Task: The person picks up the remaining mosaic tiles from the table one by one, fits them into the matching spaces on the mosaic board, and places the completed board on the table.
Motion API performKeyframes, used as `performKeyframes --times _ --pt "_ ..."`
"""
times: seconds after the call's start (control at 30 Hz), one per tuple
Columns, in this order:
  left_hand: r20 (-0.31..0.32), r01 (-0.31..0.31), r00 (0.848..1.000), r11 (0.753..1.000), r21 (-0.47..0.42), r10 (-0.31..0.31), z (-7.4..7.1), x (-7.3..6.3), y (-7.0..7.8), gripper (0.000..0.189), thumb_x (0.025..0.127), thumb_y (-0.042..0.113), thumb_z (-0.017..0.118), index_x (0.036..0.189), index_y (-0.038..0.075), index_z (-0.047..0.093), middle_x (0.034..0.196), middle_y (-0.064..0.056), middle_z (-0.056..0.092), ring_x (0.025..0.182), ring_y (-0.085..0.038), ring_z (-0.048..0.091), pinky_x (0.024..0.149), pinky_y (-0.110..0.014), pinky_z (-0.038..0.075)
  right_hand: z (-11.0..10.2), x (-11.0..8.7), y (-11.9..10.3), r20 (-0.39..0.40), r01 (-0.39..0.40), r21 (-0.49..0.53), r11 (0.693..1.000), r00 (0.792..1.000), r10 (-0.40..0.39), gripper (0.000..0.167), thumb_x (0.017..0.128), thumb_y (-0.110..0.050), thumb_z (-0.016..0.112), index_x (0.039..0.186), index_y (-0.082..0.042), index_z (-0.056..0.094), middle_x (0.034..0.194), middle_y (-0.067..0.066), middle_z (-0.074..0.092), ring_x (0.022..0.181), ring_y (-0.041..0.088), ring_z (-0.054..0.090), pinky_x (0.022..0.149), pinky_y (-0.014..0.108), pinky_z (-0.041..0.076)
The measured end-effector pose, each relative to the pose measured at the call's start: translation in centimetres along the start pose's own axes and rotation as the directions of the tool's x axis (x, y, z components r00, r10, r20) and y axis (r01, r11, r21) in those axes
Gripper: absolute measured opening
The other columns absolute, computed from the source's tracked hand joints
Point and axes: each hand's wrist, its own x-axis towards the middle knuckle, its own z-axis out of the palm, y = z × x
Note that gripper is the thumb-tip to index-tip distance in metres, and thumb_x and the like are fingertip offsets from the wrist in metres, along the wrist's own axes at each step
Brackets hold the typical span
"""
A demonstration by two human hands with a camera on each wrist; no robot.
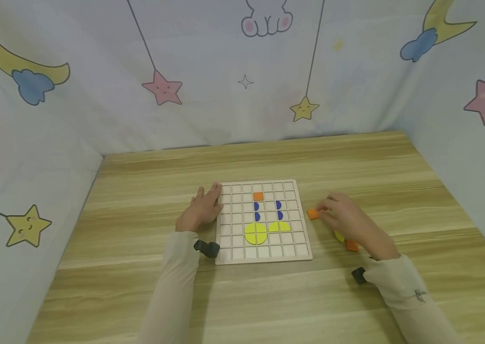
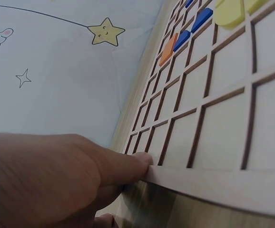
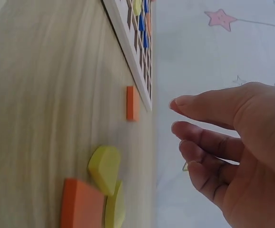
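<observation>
A square wooden grid board (image 1: 264, 261) lies on the table. One orange square tile (image 1: 258, 196), several blue half-round tiles (image 1: 279, 215) and yellow quarter-round tiles (image 1: 249, 229) sit in its cells. Four-part yellow shapes make a disc, with a half disc beside it. My left hand (image 1: 201, 210) rests at the board's left edge, its thumb (image 2: 137, 164) touching the rim. Right of the board, my right hand (image 1: 345, 217) hovers by a loose orange tile (image 1: 313, 214). Relaxed, parted fingers hold nothing in the right wrist view, and that tile lies apart from them.
Near my right wrist lie more loose pieces: another orange tile (image 1: 352, 245) and yellow tiles (image 3: 105, 164), partly hidden by the hand in the head view. A patterned cloth backdrop (image 1: 242, 114) borders the wood-grain table (image 1: 139, 286) at the back and sides.
</observation>
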Motion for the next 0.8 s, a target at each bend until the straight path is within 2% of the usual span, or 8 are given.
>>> performKeyframes --times 0.37,0.63,0.8 --pt "0.006 0.003 1.000 1.000 0.005 -0.003 0.1 0.0 0.1 0.062 0.104 0.023 0.036 0.155 0.012 0.003 0.162 -0.007 -0.003 0.145 -0.040 -0.013 0.116 -0.061 -0.001 -0.5 -2.9 1.4 0.056 -0.109 -0.002 0.994 0.992 0.109 0.007 0.087 -0.010 0.068 0.092 -0.005 0.070 0.097 0.009 0.063 0.093 0.028 0.059 0.080 0.045 0.052" --pt "0.005 0.007 1.000 1.000 0.009 -0.007 -0.1 -0.2 0.3 0.062 0.104 0.023 0.036 0.155 0.012 0.003 0.162 -0.007 -0.002 0.145 -0.041 -0.013 0.116 -0.061 -0.001 -0.5 -4.5 1.8 0.076 -0.178 -0.008 0.984 0.981 0.178 0.016 0.084 -0.017 0.072 0.093 -0.003 0.070 0.095 0.010 0.063 0.094 0.031 0.057 0.082 0.050 0.050" --pt "0.008 0.010 1.000 1.000 0.005 -0.010 -0.1 -0.2 0.3 0.063 0.103 0.023 0.036 0.155 0.012 0.003 0.162 -0.006 -0.003 0.146 -0.040 -0.013 0.116 -0.061 -0.001 -0.4 -5.1 1.8 0.053 -0.201 -0.050 0.978 0.978 0.204 0.022 0.081 -0.021 0.074 0.091 -0.002 0.068 0.093 0.011 0.064 0.090 0.032 0.058 0.081 0.050 0.049"
